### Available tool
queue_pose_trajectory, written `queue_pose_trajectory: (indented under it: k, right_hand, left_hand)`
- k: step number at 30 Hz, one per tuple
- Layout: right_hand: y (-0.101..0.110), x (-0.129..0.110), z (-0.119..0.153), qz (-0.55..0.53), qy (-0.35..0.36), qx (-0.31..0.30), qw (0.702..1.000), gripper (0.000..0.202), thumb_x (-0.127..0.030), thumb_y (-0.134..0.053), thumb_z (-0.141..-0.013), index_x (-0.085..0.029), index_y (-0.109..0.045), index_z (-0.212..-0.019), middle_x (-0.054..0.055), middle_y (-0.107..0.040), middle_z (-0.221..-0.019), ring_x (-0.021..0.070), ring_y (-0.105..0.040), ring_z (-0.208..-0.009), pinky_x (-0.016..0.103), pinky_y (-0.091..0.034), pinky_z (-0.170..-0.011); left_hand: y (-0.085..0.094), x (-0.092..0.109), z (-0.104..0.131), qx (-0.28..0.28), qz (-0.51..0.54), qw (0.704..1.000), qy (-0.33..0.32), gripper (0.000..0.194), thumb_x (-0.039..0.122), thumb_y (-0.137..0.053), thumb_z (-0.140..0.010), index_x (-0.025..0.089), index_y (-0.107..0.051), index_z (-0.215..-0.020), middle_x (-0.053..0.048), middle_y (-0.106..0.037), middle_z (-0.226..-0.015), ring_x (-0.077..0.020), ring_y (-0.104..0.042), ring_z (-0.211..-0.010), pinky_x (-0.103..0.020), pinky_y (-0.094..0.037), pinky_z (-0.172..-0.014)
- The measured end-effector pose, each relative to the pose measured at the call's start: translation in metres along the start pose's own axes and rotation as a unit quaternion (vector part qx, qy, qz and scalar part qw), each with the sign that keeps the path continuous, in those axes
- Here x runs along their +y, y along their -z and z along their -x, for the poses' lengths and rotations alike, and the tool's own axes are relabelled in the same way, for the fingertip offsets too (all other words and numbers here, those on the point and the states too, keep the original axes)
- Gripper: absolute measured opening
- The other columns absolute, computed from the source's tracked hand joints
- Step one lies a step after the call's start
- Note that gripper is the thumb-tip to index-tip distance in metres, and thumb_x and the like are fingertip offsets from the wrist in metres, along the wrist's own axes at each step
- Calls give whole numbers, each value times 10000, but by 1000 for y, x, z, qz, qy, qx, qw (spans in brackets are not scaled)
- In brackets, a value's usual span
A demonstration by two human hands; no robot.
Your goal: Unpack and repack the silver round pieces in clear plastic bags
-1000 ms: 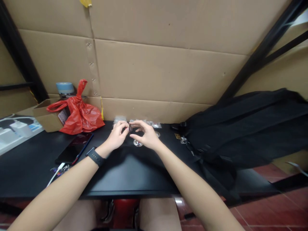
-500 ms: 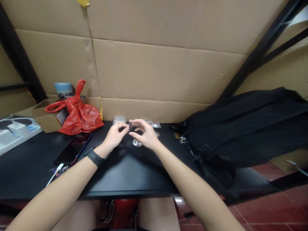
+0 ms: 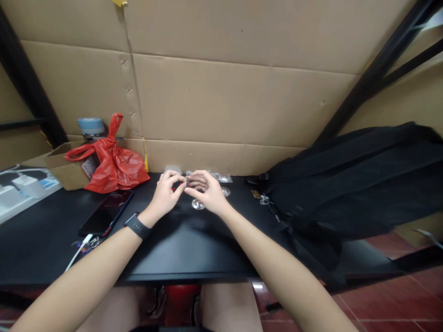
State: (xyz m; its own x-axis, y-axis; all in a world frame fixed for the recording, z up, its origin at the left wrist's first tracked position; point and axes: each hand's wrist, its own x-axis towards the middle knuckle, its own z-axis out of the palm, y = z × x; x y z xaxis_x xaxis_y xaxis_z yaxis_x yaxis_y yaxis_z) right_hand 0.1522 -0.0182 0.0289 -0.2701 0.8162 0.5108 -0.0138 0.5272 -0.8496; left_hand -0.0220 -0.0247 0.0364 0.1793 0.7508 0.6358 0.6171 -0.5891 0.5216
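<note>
Over the back part of the black table, my two hands meet at a small, thin, dark piece with a shiny edge. Its kind is too small to make out. My left hand pinches it from the left between thumb and fingers. From the right, my right hand has its thumb and curled fingertips on the same piece. Just under my right hand lies a round, shiny, clear disc with a bit of red. Another clear disc lies to its right, partly hidden by the hand.
Small clear plastic packets lie along the cardboard wall. To the left are a phone, a red plastic bag, a cardboard box and a power strip. A black backpack fills the right side.
The dark piece has turned slightly between my fingers, and my right thumb and fingertips have closed in nearer to it. Both hands stay in nearly the same place.
</note>
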Motion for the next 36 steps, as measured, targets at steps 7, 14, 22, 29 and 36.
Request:
queue_pose_trajectory:
  k: [7, 14, 22, 29, 36]
  right_hand:
    - [11, 1, -5, 117, -22, -72, 990, 462, -597, -398, -960, -196, -570, -807, 4, -609, -730, 130, -593, -630, 247, -470, -596]
    - [18, -3, -8, 197, 60, -93, 974, 292, -381, -495, -956, -192, -599, -759, 29, -610, -847, 166, -588, -832, 306, -463, -817]
    - [27, -1, -8, 251, 52, -102, 961, 210, -258, -534, -913, -178, -658, -764, 69, -594, -1030, 194, -582, -992, 340, -452, -888]
    - [30, -3, -10, 249, 33, -150, 956, 241, -281, -531, -933, -160, -674, -781, 63, -629, -967, 171, -602, -924, 319, -449, -888]
    - [45, 0, -7, 337, -93, -271, 897, 272, -231, -798, -697, -176, -702, -945, -22, -669, -750, 109, -577, -633, 208, -409, -633]
  left_hand:
    - [2, 13, 3, 24, -51, 998, -12, 113, 294, -625, -885, 225, -714, -880, -58, -572, -1042, -238, -534, -1059, -400, -405, -978]
    - [1, 7, 2, 18, -13, 1000, -8, 184, 333, -539, -939, 215, -679, -919, -62, -587, -1041, -228, -547, -1059, -372, -416, -976]
    - [-4, -4, 5, -111, -30, 993, -40, 191, 407, -639, -876, 263, -696, -987, -33, -620, -1178, -252, -528, -1144, -422, -379, -1018]
    - [-10, -16, 3, -121, 17, 991, -59, 134, 346, -691, -840, 225, -722, -886, -36, -663, -1025, -212, -595, -997, -352, -429, -925]
    - [-7, -28, 0, -143, -100, 985, -17, 165, 353, -583, -912, 247, -709, -924, -9, -733, -922, -205, -629, -913, -322, -408, -827]
